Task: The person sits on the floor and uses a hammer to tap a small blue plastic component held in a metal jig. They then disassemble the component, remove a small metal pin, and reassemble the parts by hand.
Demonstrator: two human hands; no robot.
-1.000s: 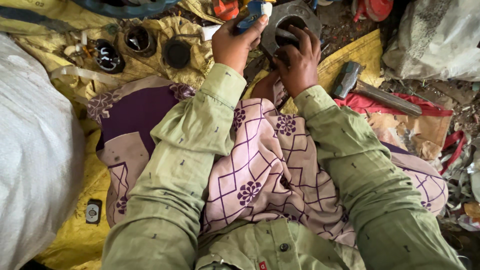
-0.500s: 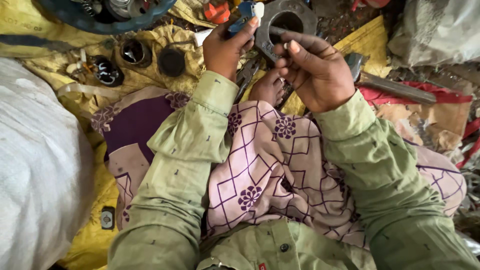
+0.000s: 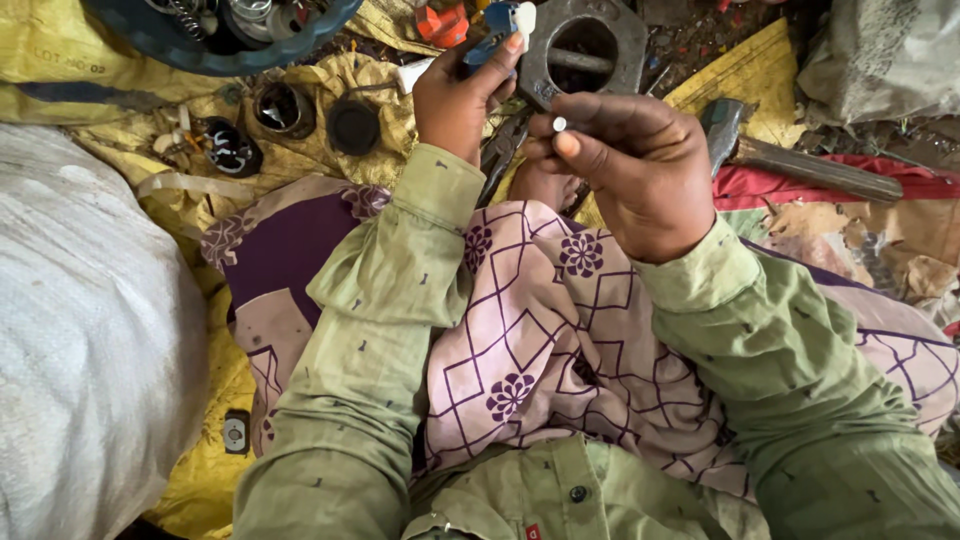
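Note:
My right hand [image 3: 630,165] is raised toward the camera and pinches a small metal pin [image 3: 559,125] between thumb and fingertips. My left hand [image 3: 458,95] reaches forward and grips a blue-handled tool [image 3: 503,20] with a white tip. Just beyond both hands lies a heavy grey metal block with a round hole [image 3: 583,50]. Dark pliers [image 3: 500,152] lie under my left wrist. I sit cross-legged in a patterned pink cloth and green sleeves.
A hammer [image 3: 790,160] lies at the right on red cloth. Round black and metal rings [image 3: 285,108] sit on yellow sacking at upper left, below a dark tub of springs [image 3: 220,30]. A large white sack [image 3: 90,340] fills the left side. A small grey device [image 3: 235,432] lies lower left.
My right hand has lifted away from the metal block toward the camera, holding up the small pin. My left hand stays by the block with the blue tool.

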